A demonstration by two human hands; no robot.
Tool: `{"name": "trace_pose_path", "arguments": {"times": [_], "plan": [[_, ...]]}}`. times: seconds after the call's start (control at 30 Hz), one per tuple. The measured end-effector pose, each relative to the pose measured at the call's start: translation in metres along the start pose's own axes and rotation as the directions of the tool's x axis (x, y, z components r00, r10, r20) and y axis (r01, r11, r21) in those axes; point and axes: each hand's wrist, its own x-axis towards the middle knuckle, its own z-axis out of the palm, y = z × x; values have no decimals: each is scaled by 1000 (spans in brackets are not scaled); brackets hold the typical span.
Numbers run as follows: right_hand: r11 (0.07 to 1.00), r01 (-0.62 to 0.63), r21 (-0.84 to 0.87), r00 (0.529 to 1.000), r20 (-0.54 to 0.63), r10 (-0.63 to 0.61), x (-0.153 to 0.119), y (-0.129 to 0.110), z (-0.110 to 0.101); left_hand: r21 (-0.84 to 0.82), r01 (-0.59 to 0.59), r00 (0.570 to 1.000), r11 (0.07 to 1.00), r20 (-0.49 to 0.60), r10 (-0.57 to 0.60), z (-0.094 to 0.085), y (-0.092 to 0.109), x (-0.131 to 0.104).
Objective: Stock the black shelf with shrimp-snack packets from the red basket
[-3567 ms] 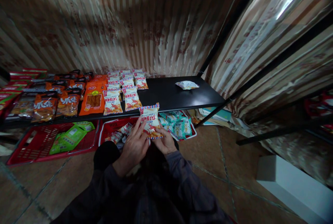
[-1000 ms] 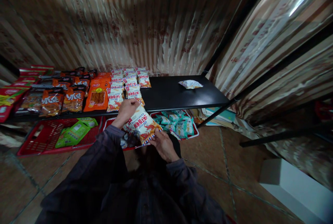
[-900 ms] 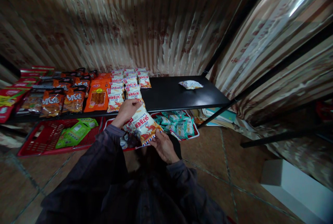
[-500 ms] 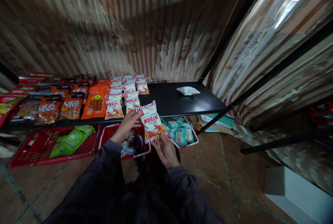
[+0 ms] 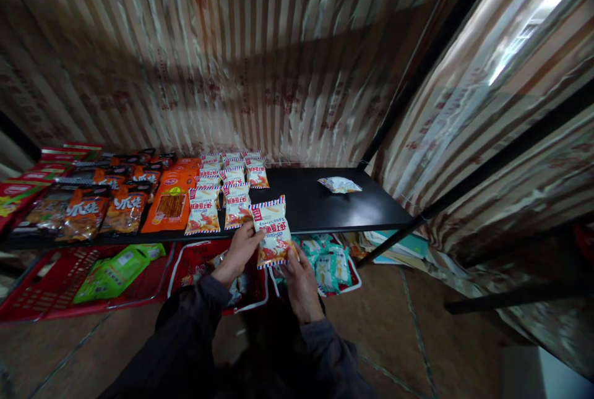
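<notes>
Held thing: a snack packet (image 5: pixel 271 232), white with red print and a striped red-and-blue edge, is gripped by both hands. It stands nearly upright, printed face toward the camera, its top edge at the near lip of the black shelf (image 5: pixel 320 204).

Left hand (image 5: pixel 240 250): closed on the packet's left edge, fingers curled against its side, thumb side toward the camera. The packet lies just right of this hand and a little farther off.

Right hand (image 5: pixel 301 278): holds the packet's lower right corner from below. The packet rises above and to the left of it, farther away.

Shelf stock: rows of matching packets (image 5: pixel 221 192) lie flat on the shelf, just left of and beyond the held one. Orange packets (image 5: pixel 169 201) sit left of these, then brown packets (image 5: pixel 82 213) farther left.

Far right of shelf: a single pale packet (image 5: pixel 339 185) lies alone, well apart from the hands.

Below the shelf: a red basket (image 5: pixel 44 291) on the floor at the left holds green packets (image 5: pixel 117 264); a white-rimmed basket (image 5: pixel 338 287) just right of the hands holds teal packets (image 5: pixel 330 261).

Behind: a striped curtain (image 5: pixel 223 59) hangs at the back of the shelf.
</notes>
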Motion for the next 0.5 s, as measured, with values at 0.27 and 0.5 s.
{"name": "trace_pose_path", "arguments": {"times": [0.27, 0.5], "plan": [[944, 205, -257, 976, 129, -177, 59, -28, 15, 170, -115, 993, 979, -4, 117, 6, 0, 52], [875, 358, -327, 930, 205, -305, 131, -20, 33, 513, -161, 956, 843, -130, 261, 13, -7, 108]]}}
